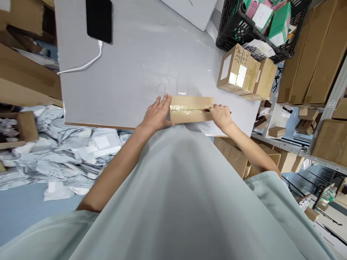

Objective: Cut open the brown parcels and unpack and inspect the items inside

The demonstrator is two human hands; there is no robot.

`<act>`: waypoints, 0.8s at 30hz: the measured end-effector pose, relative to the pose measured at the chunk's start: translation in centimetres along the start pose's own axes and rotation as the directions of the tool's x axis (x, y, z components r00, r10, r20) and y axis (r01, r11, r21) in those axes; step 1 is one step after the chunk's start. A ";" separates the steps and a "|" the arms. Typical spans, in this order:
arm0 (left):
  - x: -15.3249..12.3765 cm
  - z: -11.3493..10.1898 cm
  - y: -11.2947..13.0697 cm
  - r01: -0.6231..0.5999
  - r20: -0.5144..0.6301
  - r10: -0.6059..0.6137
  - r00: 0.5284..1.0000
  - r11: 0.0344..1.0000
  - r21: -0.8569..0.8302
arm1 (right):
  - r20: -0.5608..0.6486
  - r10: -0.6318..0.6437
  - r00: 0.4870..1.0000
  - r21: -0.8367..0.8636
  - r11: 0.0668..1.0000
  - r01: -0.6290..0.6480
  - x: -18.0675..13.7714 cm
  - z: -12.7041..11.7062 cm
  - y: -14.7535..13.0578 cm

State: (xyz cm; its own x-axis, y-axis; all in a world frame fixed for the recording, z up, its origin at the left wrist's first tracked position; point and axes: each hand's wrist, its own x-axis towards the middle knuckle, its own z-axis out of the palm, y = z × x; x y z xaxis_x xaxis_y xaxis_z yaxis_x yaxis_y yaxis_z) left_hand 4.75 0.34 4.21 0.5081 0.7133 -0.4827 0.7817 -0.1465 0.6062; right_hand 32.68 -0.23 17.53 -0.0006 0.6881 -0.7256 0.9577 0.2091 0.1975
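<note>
A small cardboard box (189, 116), its seam covered by shiny clear tape, lies on the grey-white table close to my body. My left hand (156, 115) rests against the box's left end, fingers stretched out and thumb spread toward the near corner. At the other end, my right hand (220, 115) is closed around a slim box cutter (206, 110) with a red front part and a dark handle. Its tip points left along the taped seam; the blade is too small to make out.
A phone (99, 21) with a white cable lies at the table's far left. Two taped boxes (238, 70) and a black crate (230, 29) of small packages stand at the right. Grey mailing bags (67, 151) heap up left of the table; shelves (287, 146) with cartons are on the right.
</note>
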 end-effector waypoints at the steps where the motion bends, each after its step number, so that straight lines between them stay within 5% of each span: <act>1: 0.0 0.1 0.1 0.009 -0.002 -0.009 1.000 1.000 0.006 | 0.001 0.034 0.999 0.007 0.999 -0.034 -0.3 0.7 1.6; 9: 0.9 0.5 1.9 0.068 -0.001 -0.069 0.998 0.991 0.116 | -0.042 0.053 0.998 0.129 0.991 -0.047 -1.2 5.1 8.6; 19: 1.4 0.0 4.6 0.088 -0.022 -0.085 0.996 0.960 0.265 | -0.118 0.090 0.989 0.409 0.912 -0.034 -1.1 9.7 10.9; 24: 3.1 0.7 6.3 0.111 -0.005 -0.116 0.993 0.937 0.332 | -0.118 0.325 0.938 0.652 0.739 -0.173 -1.9 15.1 10.2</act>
State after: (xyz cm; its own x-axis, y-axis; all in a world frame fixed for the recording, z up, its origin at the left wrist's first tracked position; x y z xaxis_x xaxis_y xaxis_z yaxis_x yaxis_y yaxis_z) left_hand 11.48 1.18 6.12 0.4118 0.7292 -0.5465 0.9089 -0.2852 0.3044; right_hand 46.80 -9.84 10.96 0.2763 0.7960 -0.5386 0.8949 -0.4175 -0.1579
